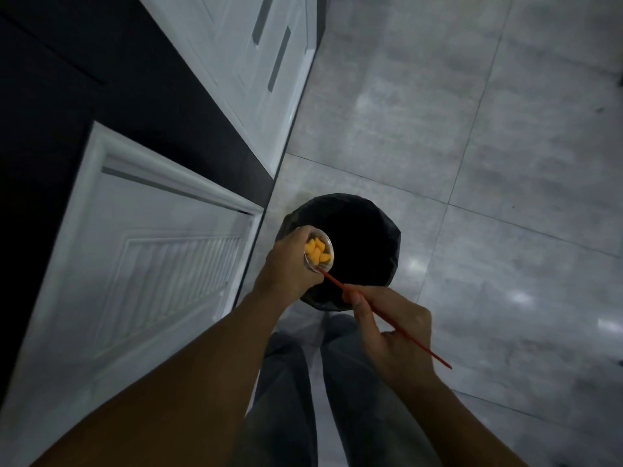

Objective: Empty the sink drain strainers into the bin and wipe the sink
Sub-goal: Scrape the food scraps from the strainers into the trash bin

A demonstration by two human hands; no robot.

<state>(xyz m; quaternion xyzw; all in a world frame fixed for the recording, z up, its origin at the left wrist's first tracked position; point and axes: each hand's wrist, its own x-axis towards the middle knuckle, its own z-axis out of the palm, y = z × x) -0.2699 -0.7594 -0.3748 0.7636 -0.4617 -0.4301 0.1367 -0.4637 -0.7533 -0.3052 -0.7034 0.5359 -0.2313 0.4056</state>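
My left hand grips a small metal drain strainer, tilted with its mouth facing me, over the left rim of a round bin lined with a black bag. Several yellow-orange food pieces sit inside the strainer. In my right hand I pinch a thin red stick. Its tip touches the strainer's lower edge, and its other end sticks out past my hand to the lower right. The sink is not in view.
White cabinet doors under a dark countertop run along the left. The bin stands on grey floor tiles close to the cabinet base. My legs in grey trousers are just below the bin.
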